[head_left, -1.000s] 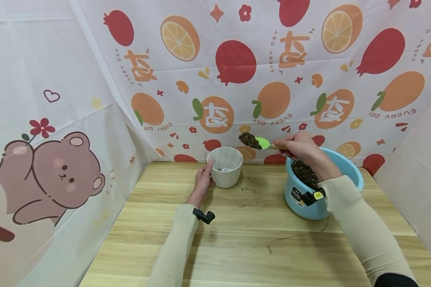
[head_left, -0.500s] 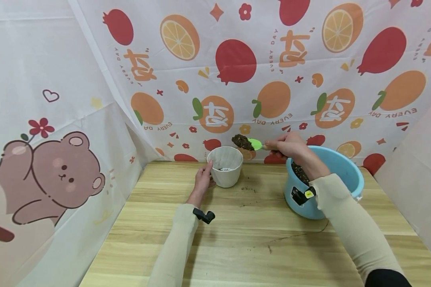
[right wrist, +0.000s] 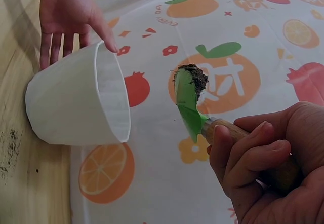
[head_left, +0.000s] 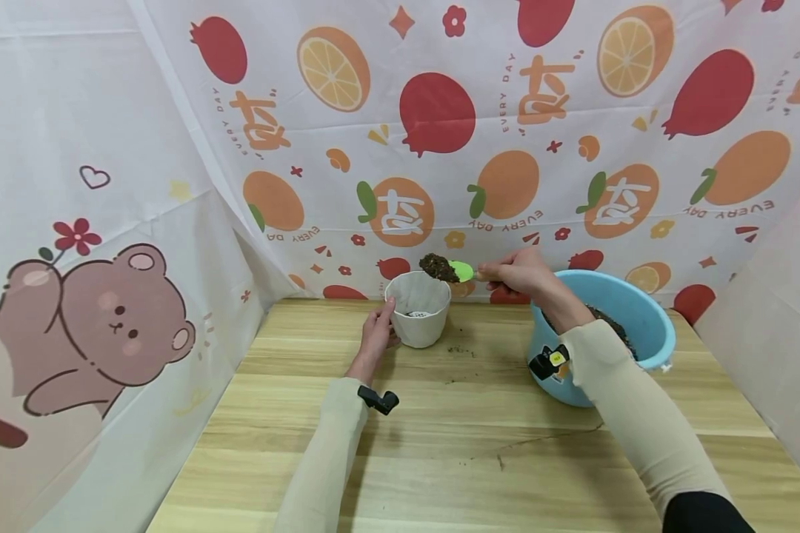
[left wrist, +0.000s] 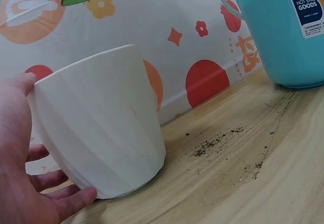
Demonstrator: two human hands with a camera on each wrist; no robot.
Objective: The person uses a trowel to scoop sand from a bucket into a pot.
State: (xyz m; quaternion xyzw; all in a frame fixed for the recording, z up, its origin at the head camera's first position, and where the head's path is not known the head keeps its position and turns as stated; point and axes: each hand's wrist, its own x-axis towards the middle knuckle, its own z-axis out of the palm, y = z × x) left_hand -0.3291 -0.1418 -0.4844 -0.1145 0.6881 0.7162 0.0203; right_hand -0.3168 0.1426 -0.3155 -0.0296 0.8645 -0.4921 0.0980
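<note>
A white plant pot (head_left: 421, 318) with a ridged side stands upright at the back of the table, with a perforated bottom inside. My left hand (head_left: 376, 334) holds it from the left, thumb at the rim and fingers (left wrist: 55, 196) along the lower side. My right hand (head_left: 521, 272) grips the wooden handle (right wrist: 230, 130) of a small green trowel (head_left: 463, 271). Dark soil (head_left: 438, 268) is heaped on its blade, which is raised at the pot's right rim in the head view. The right wrist view shows the loaded blade (right wrist: 186, 100) apart from the pot's mouth.
To the right stands a light blue bucket (head_left: 653, 318) with dark soil inside, partly hidden by my right forearm. Crumbs of soil (left wrist: 212, 145) lie on the wooden table (head_left: 427, 459) between pot and bucket. A fruit-print cloth (head_left: 347, 170) hangs right behind the table.
My right hand has carried the soil-laden trowel leftward from near the bucket to the pot's rim. The left hand and the pot have stayed in place.
</note>
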